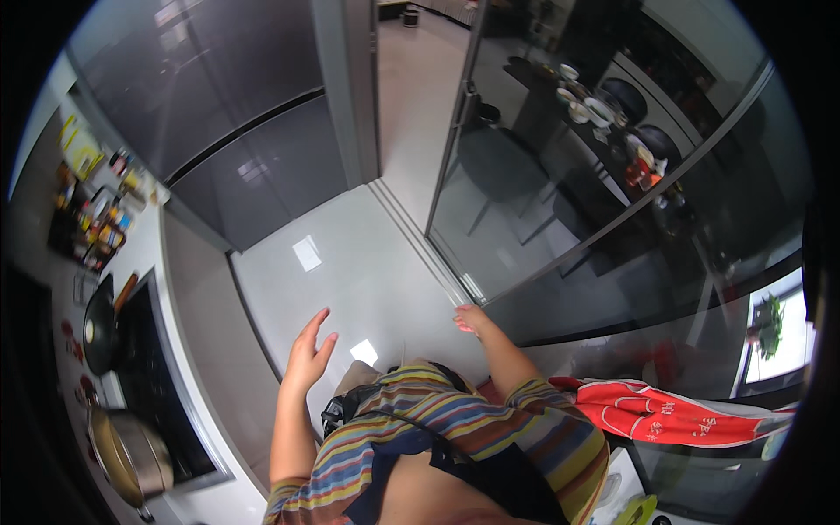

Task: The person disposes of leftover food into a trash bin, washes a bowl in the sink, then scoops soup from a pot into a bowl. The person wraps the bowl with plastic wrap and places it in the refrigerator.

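My left hand (310,350) is held out over the pale tiled floor (328,262), thumb apart from the fingers and nothing in it. To its left runs the white kitchen counter (187,387). My right hand (471,320) hangs in front of me with its fingers loosely bent. I see nothing in it. In the picture it overlaps the lower corner of the glass sliding door (525,262); whether it touches the door I cannot tell.
A wok (98,338) and a metal pot (141,456) stand at the hob (147,367). Seasoning bottles (105,230) crowd the counter's far end. Ahead, a doorway (420,98) stands beside grey panels (262,157). A red apron (650,410) hangs at right. Dishes and chairs show through the glass.
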A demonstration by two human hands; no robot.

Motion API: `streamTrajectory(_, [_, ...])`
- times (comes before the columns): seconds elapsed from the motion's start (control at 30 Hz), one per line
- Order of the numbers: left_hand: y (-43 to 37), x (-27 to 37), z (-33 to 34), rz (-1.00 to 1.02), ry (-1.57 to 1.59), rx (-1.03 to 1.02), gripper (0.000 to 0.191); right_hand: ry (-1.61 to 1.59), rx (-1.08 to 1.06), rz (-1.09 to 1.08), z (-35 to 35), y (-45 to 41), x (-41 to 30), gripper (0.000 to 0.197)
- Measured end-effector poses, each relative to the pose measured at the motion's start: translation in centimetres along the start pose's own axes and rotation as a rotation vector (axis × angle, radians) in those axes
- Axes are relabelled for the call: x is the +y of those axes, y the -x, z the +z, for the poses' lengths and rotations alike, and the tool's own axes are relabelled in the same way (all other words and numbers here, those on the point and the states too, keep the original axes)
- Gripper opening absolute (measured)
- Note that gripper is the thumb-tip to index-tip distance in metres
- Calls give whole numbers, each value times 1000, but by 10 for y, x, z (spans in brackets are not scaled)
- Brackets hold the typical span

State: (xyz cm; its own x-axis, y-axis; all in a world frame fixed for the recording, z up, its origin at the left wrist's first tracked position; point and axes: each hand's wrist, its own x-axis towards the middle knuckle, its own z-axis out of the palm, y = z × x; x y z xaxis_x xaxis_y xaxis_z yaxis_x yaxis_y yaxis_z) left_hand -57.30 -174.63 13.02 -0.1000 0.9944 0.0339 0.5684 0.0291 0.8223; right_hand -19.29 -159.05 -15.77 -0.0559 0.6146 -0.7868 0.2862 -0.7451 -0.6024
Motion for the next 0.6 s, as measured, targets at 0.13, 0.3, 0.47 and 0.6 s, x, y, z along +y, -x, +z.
streamTrajectory(0.13, [-148, -20, 25, 150, -5, -227, 56, -209, -44, -49, 12, -4, -45, 31])
streamTrajectory(0.3, [-369, 2, 54, 391, -35, -266, 59, -326, 50, -89, 2, -21, -110, 31])
streamTrajectory(0.47, [-562, 66, 97, 524, -10, -341, 57, -521, 218, -92, -18, -78, -170, 32])
streamTrajectory(0.6, [-683, 101, 135, 573, 75, -411, 55, -560, 203, -158, -6, -115, -254, 29])
